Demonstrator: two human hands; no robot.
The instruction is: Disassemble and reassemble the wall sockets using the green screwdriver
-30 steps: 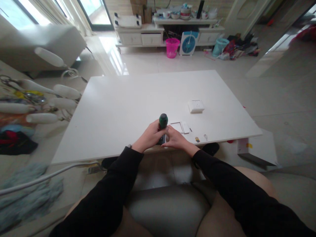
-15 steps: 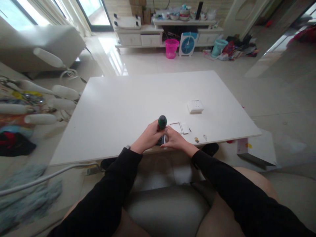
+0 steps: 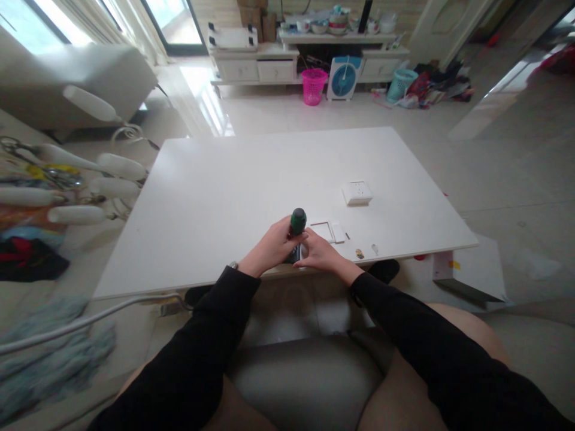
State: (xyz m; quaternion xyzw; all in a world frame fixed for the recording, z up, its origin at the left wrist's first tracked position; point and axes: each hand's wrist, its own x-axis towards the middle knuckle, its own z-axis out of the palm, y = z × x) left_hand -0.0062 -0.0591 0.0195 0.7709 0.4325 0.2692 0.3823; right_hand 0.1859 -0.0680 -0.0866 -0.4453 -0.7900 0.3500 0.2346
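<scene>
My left hand (image 3: pixel 276 245) is closed round an upright screwdriver with a green and black handle (image 3: pixel 298 221), whose shaft and tip are hidden. Close against it, my right hand (image 3: pixel 320 251) curls its fingers and thumb round a small part with a dark inside and a white edge (image 3: pixel 295 254); the hands cover most of it. Just right of my right hand lie a thin white square frame (image 3: pixel 332 233), a white plate (image 3: pixel 338 233) and a short dark piece (image 3: pixel 347 236).
A white socket box (image 3: pixel 357 193) stands farther back on the white table (image 3: pixel 233 191). Near the front edge are a small yellow figure (image 3: pixel 359 254) and a small pale piece (image 3: pixel 375 249). White lamp arms (image 3: pixel 119 166) reach beside the table's left edge.
The whole view has shifted slightly. Both hands keep their grips, and the screwdriver handle stays upright in nearly the same place.
</scene>
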